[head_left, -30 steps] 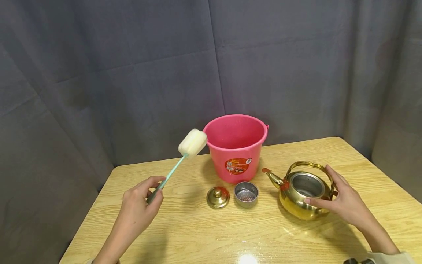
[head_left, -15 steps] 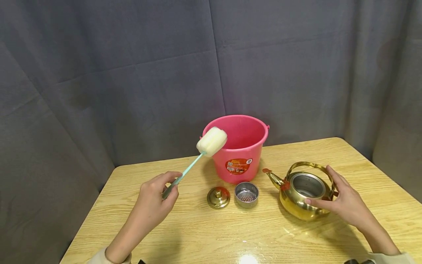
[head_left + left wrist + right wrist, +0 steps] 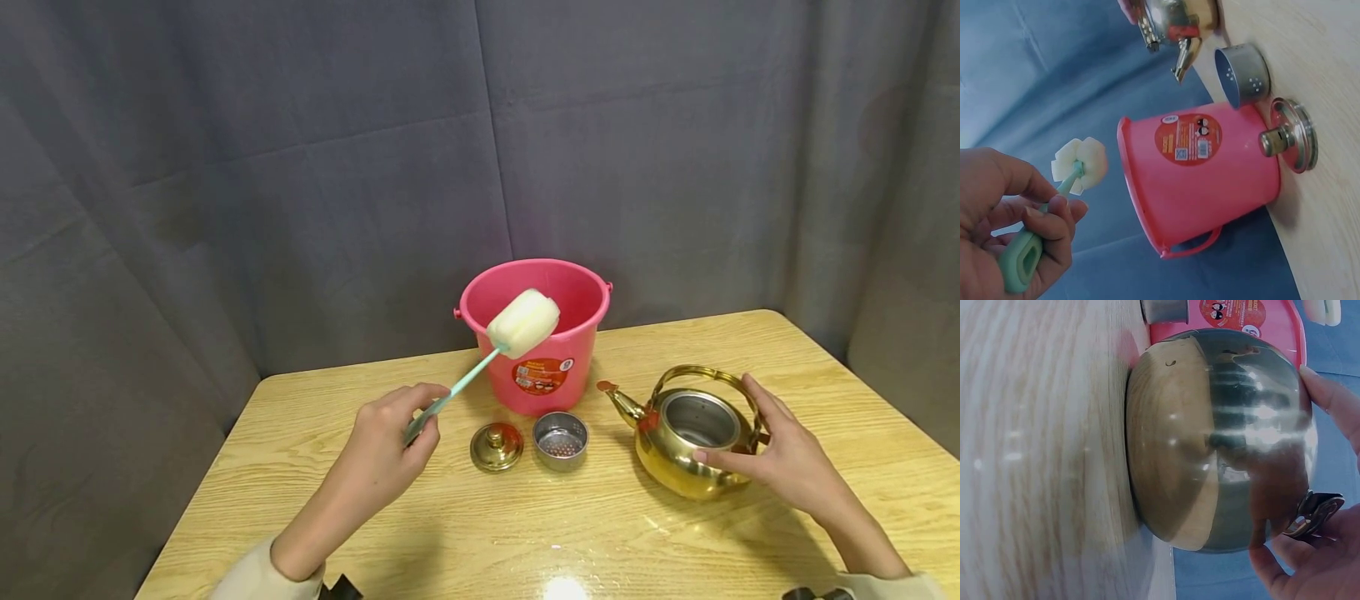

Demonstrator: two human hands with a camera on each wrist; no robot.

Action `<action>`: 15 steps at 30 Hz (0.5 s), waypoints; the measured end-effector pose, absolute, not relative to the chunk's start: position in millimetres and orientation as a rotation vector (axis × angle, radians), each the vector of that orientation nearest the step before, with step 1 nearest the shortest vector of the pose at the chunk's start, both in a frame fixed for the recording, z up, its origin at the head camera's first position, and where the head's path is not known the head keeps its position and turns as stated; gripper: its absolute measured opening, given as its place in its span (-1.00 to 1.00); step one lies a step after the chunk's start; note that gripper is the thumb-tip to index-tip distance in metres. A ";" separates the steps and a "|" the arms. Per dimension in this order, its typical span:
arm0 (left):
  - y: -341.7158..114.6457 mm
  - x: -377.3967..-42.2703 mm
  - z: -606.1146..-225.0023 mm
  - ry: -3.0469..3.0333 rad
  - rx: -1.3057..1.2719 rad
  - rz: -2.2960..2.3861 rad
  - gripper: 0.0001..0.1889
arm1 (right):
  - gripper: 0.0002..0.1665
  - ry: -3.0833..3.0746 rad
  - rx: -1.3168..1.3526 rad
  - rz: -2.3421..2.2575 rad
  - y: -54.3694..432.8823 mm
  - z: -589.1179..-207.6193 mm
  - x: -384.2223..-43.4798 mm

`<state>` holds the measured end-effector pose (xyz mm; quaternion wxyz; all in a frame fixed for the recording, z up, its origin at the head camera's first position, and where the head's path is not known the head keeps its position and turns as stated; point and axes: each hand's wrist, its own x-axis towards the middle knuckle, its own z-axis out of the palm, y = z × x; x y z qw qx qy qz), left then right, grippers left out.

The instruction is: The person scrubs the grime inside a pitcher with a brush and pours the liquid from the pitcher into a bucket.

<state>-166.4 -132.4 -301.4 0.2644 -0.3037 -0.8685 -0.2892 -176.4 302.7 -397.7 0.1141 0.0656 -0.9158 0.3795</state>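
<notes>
My left hand (image 3: 386, 446) grips the green handle of a sponge bottle brush (image 3: 523, 323), whose pale yellow foam head points up and away. In the head view the foam overlaps the front rim of the pink bucket (image 3: 502, 379); the left wrist view shows the foam head (image 3: 1082, 164) apart from the bucket. On the right, a gold teapot (image 3: 686, 471) stands lidless on the table, spout to the left. My right hand (image 3: 787, 458) holds it by its right side, thumb on the body near the opening, fingers behind the handle base.
A gold lid (image 3: 496, 447) with a knob lies in front of the bucket. Beside it stands a perforated steel strainer (image 3: 561, 443). The wooden table (image 3: 525, 533) has small wet spots near its front. A grey curtain (image 3: 375, 167) hangs behind.
My left hand has moved right with the bottle brush, bringing its foam head from left of the bucket to in front of the bucket's opening. My right hand and the teapot have stayed put.
</notes>
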 end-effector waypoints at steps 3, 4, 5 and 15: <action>-129.0 -167.2 -302.3 -2.354 -0.839 -0.786 -0.67 | 0.43 -2.684 0.195 1.110 302.9 -397.5 -176.7; -127.7 -167.7 -302.5 -2.350 -0.848 -0.785 -0.68 | 0.43 -2.684 0.197 1.107 303.1 -397.5 -176.8; -126.4 -168.2 -302.8 -2.345 -0.856 -0.783 -0.68 | 0.43 -2.684 0.198 1.106 303.4 -397.6 -176.7; -112.8 -170.3 -301.6 -2.360 -0.933 -0.807 -0.70 | 0.42 -2.690 0.194 1.094 303.8 -399.3 -176.5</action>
